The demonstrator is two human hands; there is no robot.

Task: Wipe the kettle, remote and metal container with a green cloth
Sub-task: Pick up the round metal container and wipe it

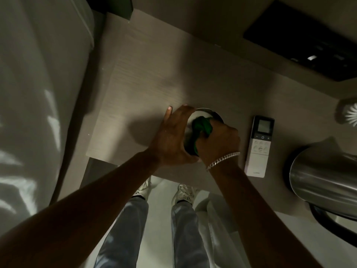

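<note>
The dim wooden worktop [146, 78] carried 3 items. The left hand [173, 136] cupped the metal container [202, 113]. The right hand [220, 142], closed on the green cloth [201, 128], lay nearer the remote [259, 146], whose long axis ran near-to-far just right of that grip.

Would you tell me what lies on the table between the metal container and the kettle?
In the head view, only the remote lies between the metal container and the kettle.
</note>
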